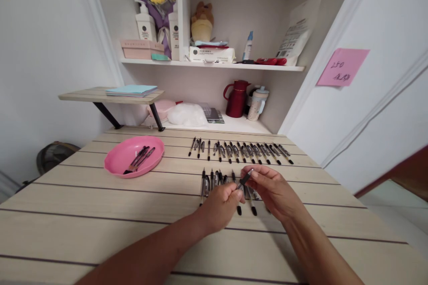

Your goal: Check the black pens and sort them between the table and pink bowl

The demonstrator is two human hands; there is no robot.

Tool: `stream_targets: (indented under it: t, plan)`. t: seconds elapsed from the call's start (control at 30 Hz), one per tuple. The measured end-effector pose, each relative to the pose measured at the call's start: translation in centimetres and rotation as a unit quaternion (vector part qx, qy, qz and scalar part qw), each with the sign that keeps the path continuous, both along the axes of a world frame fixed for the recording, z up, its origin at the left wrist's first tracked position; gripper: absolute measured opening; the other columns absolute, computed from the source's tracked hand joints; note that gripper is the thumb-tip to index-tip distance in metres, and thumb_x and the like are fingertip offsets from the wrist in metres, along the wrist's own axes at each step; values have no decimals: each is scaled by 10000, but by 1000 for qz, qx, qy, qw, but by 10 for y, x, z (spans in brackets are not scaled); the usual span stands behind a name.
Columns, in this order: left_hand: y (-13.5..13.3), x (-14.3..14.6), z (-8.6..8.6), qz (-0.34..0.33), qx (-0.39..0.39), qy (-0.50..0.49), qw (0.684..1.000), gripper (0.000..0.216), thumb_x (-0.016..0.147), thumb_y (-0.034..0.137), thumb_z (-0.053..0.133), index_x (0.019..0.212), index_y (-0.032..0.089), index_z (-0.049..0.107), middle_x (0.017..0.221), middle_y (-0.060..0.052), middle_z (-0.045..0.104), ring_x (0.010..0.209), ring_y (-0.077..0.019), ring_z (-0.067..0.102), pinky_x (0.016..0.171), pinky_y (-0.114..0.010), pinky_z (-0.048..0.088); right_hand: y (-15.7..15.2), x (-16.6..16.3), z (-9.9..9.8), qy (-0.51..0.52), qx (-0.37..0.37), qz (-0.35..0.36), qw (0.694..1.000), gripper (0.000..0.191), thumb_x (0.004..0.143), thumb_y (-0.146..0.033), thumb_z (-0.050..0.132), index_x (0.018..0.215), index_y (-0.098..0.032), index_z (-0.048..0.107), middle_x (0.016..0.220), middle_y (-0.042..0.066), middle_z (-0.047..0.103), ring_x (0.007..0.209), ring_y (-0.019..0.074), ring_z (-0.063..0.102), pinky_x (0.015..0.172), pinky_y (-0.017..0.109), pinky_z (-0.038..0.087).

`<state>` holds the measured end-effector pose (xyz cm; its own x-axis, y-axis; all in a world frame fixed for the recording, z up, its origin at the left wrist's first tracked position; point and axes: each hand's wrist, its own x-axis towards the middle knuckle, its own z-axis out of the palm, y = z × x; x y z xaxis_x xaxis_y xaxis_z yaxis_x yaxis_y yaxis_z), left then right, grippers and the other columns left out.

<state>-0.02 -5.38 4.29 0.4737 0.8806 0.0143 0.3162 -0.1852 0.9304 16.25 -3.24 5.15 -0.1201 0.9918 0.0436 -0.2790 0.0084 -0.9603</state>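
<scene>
A pen (245, 179) with a black grip and a pale pointed end is held between my hands above the desk. My left hand (220, 207) is closed around its lower part. At its upper end the thumb and fingers of my right hand (274, 191) pinch the tip. Beneath my hands lies a front row of black-tipped pens (201, 187) with short clear and black pieces (207, 185) between some of them; my hands hide part of this row. Farther back runs a longer row of similar pens (209, 150) and short pieces.
A pink bowl (115, 167) with several pens (147, 156) stands at the left on the slatted desk (133, 236). A raised wooden stand (80, 94) carries blue paper (132, 90). Behind are a red jug (238, 100), a tumbler (258, 104) and a plastic bag (187, 115).
</scene>
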Motion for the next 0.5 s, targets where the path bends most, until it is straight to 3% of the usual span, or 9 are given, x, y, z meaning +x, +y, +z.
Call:
stream_targets:
  t: [0.1, 0.27, 0.4, 0.5]
  plan:
    - [0, 0, 0, -3, 3, 9, 1000, 334, 834, 363, 321, 818, 130, 559, 489, 50, 369, 504, -87, 342, 509, -206, 272, 0, 0, -2, -14, 12, -23, 1000, 152, 600, -289, 729, 681, -194, 643, 748, 10, 620, 682, 119, 531, 670, 257, 424]
    - [0, 0, 0, -5, -1, 4, 1000, 319, 839, 367, 330, 802, 136, 548, 487, 54, 366, 505, -85, 346, 521, -205, 273, -2, 0, -4, 20, -7, 42, 999, 246, 630, -308, 704, 850, -211, 651, 879, 39, 641, 821, 164, 563, 741, 297, 431]
    - [1, 0, -1, -5, -9, 0, 1000, 323, 843, 375, 332, 794, 134, 542, 482, 58, 351, 496, -83, 342, 513, -205, 269, -1, -2, -5, 7, -4, -2, 1000, 168, 586, -297, 733, 645, -196, 613, 774, 13, 633, 710, 139, 563, 675, 266, 442]
    - [1, 0, -2, -2, -15, -3, 1000, 326, 843, 378, 327, 805, 136, 542, 480, 58, 363, 491, -83, 346, 511, -204, 271, -2, -3, -4, 4, -12, 21, 1000, 239, 610, -315, 717, 808, -212, 633, 883, 36, 641, 798, 165, 571, 694, 280, 451]
